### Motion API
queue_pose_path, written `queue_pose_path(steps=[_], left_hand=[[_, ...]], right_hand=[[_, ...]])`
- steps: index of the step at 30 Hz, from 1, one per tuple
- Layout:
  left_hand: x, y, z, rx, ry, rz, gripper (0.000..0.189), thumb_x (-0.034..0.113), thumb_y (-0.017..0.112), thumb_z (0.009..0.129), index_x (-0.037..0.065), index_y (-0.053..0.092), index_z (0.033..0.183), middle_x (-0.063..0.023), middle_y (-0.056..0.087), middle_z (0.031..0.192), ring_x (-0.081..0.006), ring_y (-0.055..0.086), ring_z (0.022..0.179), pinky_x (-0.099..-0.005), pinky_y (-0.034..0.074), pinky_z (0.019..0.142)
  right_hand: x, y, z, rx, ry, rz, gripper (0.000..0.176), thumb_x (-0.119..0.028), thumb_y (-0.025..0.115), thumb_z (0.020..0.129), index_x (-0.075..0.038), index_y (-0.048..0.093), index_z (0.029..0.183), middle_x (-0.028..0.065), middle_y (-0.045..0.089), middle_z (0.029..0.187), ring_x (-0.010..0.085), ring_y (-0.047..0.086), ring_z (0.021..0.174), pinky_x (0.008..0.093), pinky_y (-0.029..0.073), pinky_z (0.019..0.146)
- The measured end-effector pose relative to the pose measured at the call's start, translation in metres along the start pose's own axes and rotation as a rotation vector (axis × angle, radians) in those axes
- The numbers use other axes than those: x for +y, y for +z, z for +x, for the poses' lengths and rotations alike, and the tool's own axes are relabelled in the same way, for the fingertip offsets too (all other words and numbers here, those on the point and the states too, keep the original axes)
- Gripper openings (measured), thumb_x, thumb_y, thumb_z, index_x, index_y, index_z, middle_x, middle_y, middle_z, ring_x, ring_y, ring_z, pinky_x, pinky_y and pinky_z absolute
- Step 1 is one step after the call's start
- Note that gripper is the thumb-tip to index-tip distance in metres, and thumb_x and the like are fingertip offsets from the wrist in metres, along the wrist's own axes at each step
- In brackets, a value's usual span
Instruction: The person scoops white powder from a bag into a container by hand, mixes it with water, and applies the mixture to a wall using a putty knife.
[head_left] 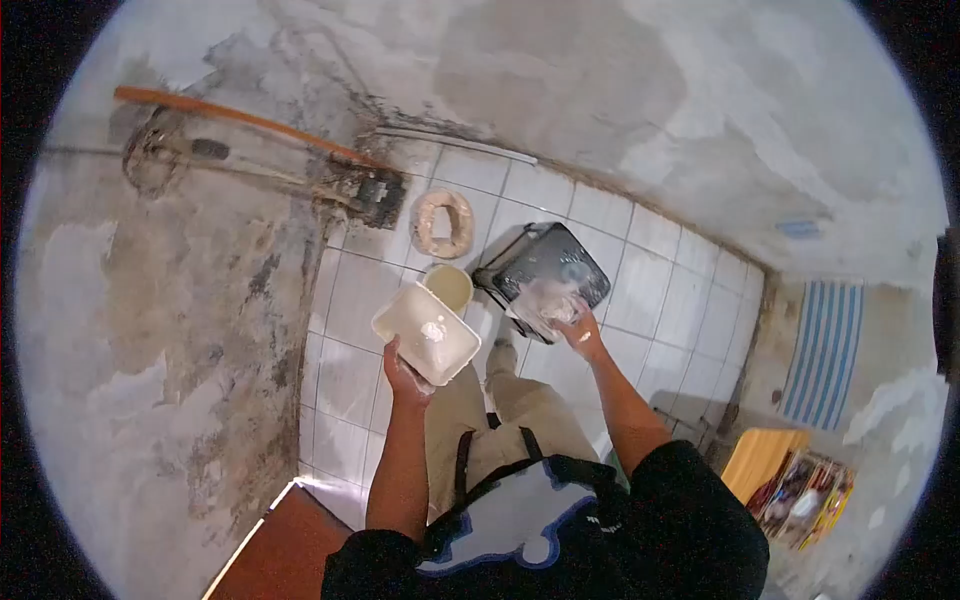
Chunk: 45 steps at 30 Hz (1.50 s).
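Note:
My left hand (406, 372) is closed on the edge of a white rectangular tub (425, 338), which is tilted and has a wet, shiny patch on its inner face. A cream-coloured round bucket (449, 287) stands on the floor just beyond the tub. At the right, my right hand (578, 330) is closed on a whitish translucent thing (545, 304), blurred, perhaps a plastic bag. It hangs over the near side of a black rectangular container (560, 255) with white splashes. Whitish residue marks both hands.
A beige ring-shaped object (443, 222) lies on the white tiled floor (480, 168) beyond the bucket. Stained, patchy walls (180, 320) stand close on the left and ahead. A blue-striped cloth (825, 352) and a wooden board (762, 462) are at the right.

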<state>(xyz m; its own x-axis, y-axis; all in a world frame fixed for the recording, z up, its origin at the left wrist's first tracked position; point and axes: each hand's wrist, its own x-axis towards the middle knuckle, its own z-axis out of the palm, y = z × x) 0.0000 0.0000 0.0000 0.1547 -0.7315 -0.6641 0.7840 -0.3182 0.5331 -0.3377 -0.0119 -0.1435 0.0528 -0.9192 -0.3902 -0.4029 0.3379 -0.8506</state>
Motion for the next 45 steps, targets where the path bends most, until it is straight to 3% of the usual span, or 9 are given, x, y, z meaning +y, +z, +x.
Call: queue_pose_path(steps=[3,10,22,27,33,35,37,41,45], left_hand=[[-0.042,-0.007,-0.047,0.068,-0.140,-0.100,0.061,0.039,0.053,0.089,0.005,0.040,0.138,-0.0132,0.052,0.131,-0.0316,0.053,0.119,-0.0476,0.045,0.099],[0.073,-0.002,0.070,0.018,0.001,-0.060,0.060,0.041,0.051,0.090,0.005,0.040,0.137,-0.0145,0.052,0.129,-0.0321,0.054,0.117,-0.0494,0.046,0.098],[0.028,-0.104,0.252,0.192,0.029,-0.067,0.059,0.044,0.052,0.089,0.007,0.044,0.134,-0.0135,0.053,0.126,-0.0314,0.054,0.115,-0.0495,0.046,0.095],[-0.004,-0.141,0.308,0.287,0.059,-0.151,0.058,0.044,0.052,0.088,0.006,0.045,0.132,-0.0145,0.053,0.123,-0.0339,0.053,0.114,-0.0509,0.046,0.094],[-0.015,-0.147,0.346,0.336,0.099,-0.185,0.065,0.040,0.053,0.087,0.003,0.038,0.137,-0.0163,0.049,0.130,-0.0336,0.050,0.119,-0.0486,0.044,0.098],[-0.015,-0.155,0.356,0.267,0.105,-0.185,0.065,0.040,0.053,0.087,0.002,0.039,0.137,-0.0167,0.050,0.129,-0.0339,0.050,0.118,-0.0480,0.044,0.098],[-0.015,-0.154,0.369,0.290,0.125,-0.175,0.064,0.039,0.053,0.086,0.001,0.039,0.136,-0.0167,0.050,0.128,-0.0339,0.051,0.117,-0.0477,0.044,0.098],[-0.013,-0.149,0.382,0.274,0.162,-0.183,0.063,0.038,0.054,0.086,0.000,0.040,0.135,-0.0167,0.051,0.127,-0.0337,0.051,0.116,-0.0472,0.044,0.097],[-0.007,-0.138,0.385,0.355,0.140,-0.164,0.063,0.038,0.054,0.087,0.000,0.041,0.135,-0.0172,0.051,0.126,-0.0335,0.051,0.117,-0.0473,0.043,0.098]], right_hand=[[-0.020,-0.042,-0.067,-0.031,0.000,-0.254,0.068,-0.028,0.077,0.076,-0.003,0.049,0.133,0.0206,0.052,0.133,0.0349,0.041,0.132,0.0411,0.033,0.110],[-0.128,0.084,0.098,-0.067,-0.033,-0.247,0.070,-0.031,0.074,0.079,-0.005,0.042,0.136,0.0227,0.056,0.127,0.0384,0.054,0.118,0.0450,0.042,0.100],[-0.008,0.260,0.322,-0.151,-0.156,-0.330,0.065,-0.028,0.073,0.076,-0.007,0.048,0.132,0.0217,0.056,0.124,0.0397,0.049,0.122,0.0479,0.038,0.105],[0.001,0.314,0.371,-0.158,-0.140,-1.031,0.044,-0.015,0.069,0.078,-0.007,0.057,0.120,0.0159,0.053,0.126,0.0327,0.063,0.102,0.0408,0.054,0.080],[0.049,0.336,0.429,-0.376,-0.247,-1.280,0.028,-0.013,0.057,0.088,-0.005,0.061,0.114,0.0173,0.057,0.119,0.0307,0.066,0.097,0.0399,0.056,0.069],[0.057,0.344,0.438,-0.504,-0.117,-1.265,0.041,-0.019,0.055,0.090,-0.002,0.057,0.127,0.0168,0.058,0.122,0.0320,0.060,0.107,0.0422,0.050,0.078],[0.058,0.349,0.435,-0.337,-0.516,-1.712,0.037,-0.023,0.050,0.094,-0.006,0.060,0.125,0.0149,0.058,0.125,0.0278,0.055,0.117,0.0399,0.045,0.087],[0.061,0.363,0.450,-0.658,-0.130,-1.655,0.044,-0.031,0.050,0.095,-0.008,0.055,0.133,0.0098,0.056,0.129,0.0263,0.047,0.124,0.0409,0.038,0.093],[0.125,0.363,0.464,-0.595,-0.268,-1.642,0.043,-0.030,0.051,0.094,-0.008,0.056,0.131,0.0094,0.056,0.129,0.0251,0.046,0.125,0.0415,0.040,0.092]])
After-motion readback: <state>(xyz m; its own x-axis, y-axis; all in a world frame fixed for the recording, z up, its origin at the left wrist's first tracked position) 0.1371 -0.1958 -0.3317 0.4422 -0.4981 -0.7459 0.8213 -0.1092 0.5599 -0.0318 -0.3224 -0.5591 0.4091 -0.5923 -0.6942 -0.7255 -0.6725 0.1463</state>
